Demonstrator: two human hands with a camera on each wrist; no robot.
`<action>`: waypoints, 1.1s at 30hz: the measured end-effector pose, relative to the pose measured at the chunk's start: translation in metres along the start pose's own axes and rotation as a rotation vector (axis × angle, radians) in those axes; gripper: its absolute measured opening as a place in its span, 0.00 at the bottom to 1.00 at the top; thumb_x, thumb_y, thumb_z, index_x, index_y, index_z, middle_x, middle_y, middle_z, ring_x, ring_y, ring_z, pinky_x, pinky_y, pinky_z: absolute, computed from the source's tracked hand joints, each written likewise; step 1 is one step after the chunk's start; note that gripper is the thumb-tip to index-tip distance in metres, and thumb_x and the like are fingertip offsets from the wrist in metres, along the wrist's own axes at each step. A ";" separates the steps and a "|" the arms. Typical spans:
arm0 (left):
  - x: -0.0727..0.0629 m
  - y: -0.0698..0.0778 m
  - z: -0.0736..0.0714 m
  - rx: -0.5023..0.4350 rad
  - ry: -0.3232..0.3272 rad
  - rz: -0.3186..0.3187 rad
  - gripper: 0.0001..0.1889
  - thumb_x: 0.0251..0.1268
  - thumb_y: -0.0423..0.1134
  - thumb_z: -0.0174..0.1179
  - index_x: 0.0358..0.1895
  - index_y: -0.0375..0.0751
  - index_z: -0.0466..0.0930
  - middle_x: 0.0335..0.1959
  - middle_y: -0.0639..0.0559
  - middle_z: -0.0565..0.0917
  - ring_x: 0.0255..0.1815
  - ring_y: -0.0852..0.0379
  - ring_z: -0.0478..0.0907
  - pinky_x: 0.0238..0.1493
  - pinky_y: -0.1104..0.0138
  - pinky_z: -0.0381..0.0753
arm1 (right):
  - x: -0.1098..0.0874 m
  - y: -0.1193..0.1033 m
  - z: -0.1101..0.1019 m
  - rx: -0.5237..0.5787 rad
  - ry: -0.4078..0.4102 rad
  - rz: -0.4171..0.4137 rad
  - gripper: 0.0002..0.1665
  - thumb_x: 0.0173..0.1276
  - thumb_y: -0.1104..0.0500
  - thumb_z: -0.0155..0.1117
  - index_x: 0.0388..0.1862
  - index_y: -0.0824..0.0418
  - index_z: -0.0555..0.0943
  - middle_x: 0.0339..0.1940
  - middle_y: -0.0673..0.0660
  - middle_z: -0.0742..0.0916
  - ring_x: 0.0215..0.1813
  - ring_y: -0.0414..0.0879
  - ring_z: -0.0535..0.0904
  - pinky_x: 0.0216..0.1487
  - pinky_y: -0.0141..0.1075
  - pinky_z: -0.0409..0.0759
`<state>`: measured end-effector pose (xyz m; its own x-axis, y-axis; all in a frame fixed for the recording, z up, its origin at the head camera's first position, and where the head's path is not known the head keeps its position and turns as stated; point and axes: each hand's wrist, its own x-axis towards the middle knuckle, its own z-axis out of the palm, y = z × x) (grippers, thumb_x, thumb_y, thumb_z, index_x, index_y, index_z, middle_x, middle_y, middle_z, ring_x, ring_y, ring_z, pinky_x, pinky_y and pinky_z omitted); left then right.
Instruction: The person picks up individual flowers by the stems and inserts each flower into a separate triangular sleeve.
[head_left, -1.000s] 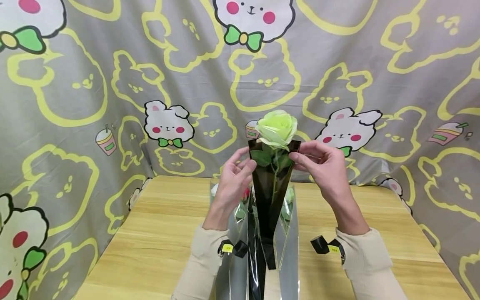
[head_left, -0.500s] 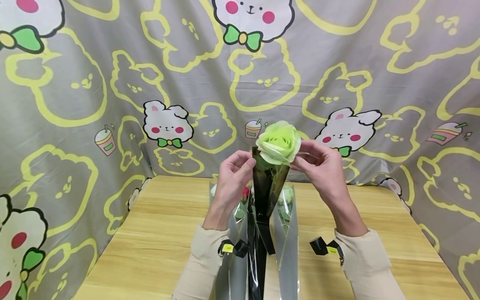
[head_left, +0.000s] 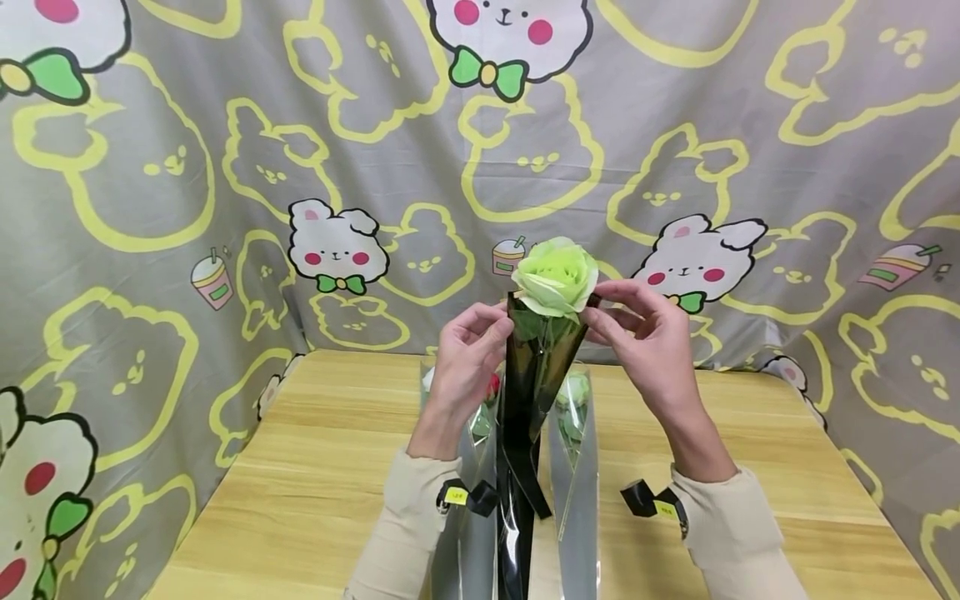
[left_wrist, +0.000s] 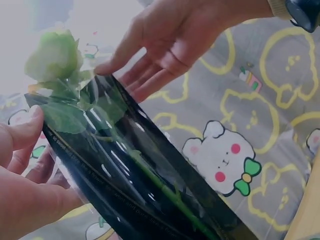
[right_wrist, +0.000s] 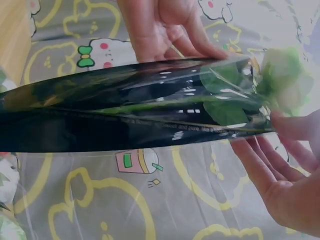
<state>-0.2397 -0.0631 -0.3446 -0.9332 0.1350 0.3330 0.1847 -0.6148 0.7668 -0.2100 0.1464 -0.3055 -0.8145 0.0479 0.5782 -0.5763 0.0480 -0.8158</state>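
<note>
A pale green artificial rose [head_left: 557, 277] stands out of the top of a black flower sleeve [head_left: 519, 400] with a clear front. Its leaves and stem show through that front in the left wrist view. My left hand [head_left: 468, 354] pinches the sleeve's left upper edge between thumb and fingers. On the opposite side my right hand [head_left: 654, 337] holds the right upper edge, its thumb [right_wrist: 295, 125] close to the bloom in the right wrist view. A short black strip [head_left: 534, 492] hangs from the sleeve's lower part.
Grey sleeves [head_left: 577, 500] with wrapped roses lie on the wooden table [head_left: 322, 450] below my hands; a green rose [head_left: 573, 392] and a red rose [head_left: 492, 386] show there. A grey cartoon-print curtain [head_left: 420, 167] surrounds the table's back and sides.
The rose tipped forward and down half a second ago, then rose slightly and turned more upright. It sits lower than one second ago. Both hands stay at the sleeve's top.
</note>
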 end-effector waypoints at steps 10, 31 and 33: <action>0.000 -0.003 0.003 -0.020 0.049 -0.034 0.19 0.72 0.19 0.55 0.31 0.47 0.85 0.44 0.53 0.83 0.41 0.62 0.77 0.30 0.71 0.74 | -0.006 -0.002 0.005 -0.231 -0.124 -0.239 0.18 0.65 0.76 0.70 0.53 0.67 0.82 0.68 0.54 0.78 0.64 0.48 0.80 0.45 0.33 0.84; 0.000 -0.007 -0.003 -0.054 -0.007 -0.039 0.19 0.74 0.20 0.51 0.32 0.47 0.84 0.35 0.56 0.79 0.34 0.63 0.72 0.24 0.73 0.65 | 0.003 0.002 0.005 -0.462 -0.137 -0.313 0.18 0.64 0.73 0.72 0.53 0.64 0.84 0.61 0.54 0.83 0.61 0.49 0.82 0.42 0.30 0.84; 0.000 -0.007 -0.003 -0.065 -0.012 -0.042 0.19 0.75 0.20 0.51 0.32 0.47 0.84 0.35 0.56 0.79 0.35 0.62 0.73 0.26 0.72 0.68 | 0.002 0.002 0.004 -0.455 -0.147 -0.314 0.14 0.63 0.74 0.72 0.47 0.65 0.84 0.60 0.55 0.84 0.60 0.49 0.82 0.41 0.30 0.84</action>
<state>-0.2422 -0.0613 -0.3520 -0.9360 0.1705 0.3080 0.1249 -0.6572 0.7433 -0.2132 0.1428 -0.3055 -0.6285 -0.1759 0.7576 -0.7319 0.4634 -0.4996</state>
